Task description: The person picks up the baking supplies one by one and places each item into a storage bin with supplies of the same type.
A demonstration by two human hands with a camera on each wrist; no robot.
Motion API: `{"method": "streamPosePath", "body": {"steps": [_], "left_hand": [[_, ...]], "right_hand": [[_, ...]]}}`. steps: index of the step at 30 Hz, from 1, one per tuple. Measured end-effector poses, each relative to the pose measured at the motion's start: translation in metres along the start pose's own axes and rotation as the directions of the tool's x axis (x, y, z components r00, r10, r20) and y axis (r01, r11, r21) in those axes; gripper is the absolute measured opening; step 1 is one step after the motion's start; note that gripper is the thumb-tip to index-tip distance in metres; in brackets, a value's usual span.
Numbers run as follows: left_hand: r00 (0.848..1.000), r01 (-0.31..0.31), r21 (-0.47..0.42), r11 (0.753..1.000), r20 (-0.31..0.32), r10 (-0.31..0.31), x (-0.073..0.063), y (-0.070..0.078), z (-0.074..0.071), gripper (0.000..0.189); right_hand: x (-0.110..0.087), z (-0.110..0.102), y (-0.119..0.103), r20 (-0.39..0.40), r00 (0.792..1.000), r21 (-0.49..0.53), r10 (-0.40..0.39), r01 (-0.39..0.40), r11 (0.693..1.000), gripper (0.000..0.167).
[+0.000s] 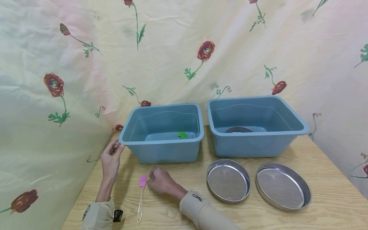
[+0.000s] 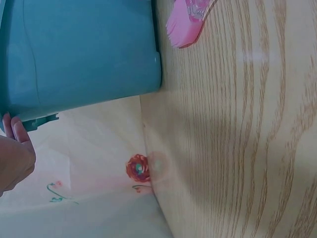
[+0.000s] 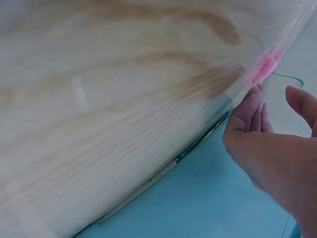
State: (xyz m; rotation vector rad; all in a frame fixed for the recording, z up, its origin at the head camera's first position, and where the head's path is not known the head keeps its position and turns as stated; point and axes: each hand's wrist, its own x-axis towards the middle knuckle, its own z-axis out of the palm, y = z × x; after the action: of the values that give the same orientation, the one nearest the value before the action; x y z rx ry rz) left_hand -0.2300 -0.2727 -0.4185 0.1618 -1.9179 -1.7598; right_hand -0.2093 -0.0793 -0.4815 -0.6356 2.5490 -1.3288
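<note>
At the front left corner of the left blue tub, my left hand grips the rim between thumb and fingers. In the left wrist view the fingertips meet the tub's edge. My right hand is low over the table, just right of a pastry brush with a pink head and a clear handle. The right wrist view shows its fingers bent and the thumb apart, with nothing held. Close to those fingers is the brush's pink head. A small green object lies inside the left tub.
A second blue tub stands to the right, with a round metal piece partly visible inside. Two round metal sieves, a smaller one and a larger one, lie before it. Floral cloth hangs behind the wooden table.
</note>
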Motion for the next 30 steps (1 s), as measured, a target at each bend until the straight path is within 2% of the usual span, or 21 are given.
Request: {"method": "streamPosePath", "body": {"steps": [10,13,22,30], "left_hand": [[1.000,-0.028,-0.004,1.000,0.007,0.028,0.000,0.000,0.001,0.038],[1.000,-0.025,-0.008,1.000,0.003,0.025,0.000,0.000,0.001,0.039],[1.000,-0.015,0.015,1.000,0.002,0.015,0.000,0.001,0.001,0.041],[1.000,-0.016,0.006,1.000,0.008,0.016,-0.001,0.000,0.001,0.040]], "right_hand": [[0.003,0.005,-0.003,0.010,1.000,0.014,0.022,-0.022,1.000,0.014],[0.003,0.006,-0.004,0.004,1.000,0.003,0.021,-0.021,1.000,0.009],[0.006,0.012,-0.007,0.017,0.999,-0.009,0.044,-0.044,0.999,0.007],[0.007,0.014,-0.009,-0.005,0.999,-0.037,0.054,-0.054,0.998,0.005]]}}
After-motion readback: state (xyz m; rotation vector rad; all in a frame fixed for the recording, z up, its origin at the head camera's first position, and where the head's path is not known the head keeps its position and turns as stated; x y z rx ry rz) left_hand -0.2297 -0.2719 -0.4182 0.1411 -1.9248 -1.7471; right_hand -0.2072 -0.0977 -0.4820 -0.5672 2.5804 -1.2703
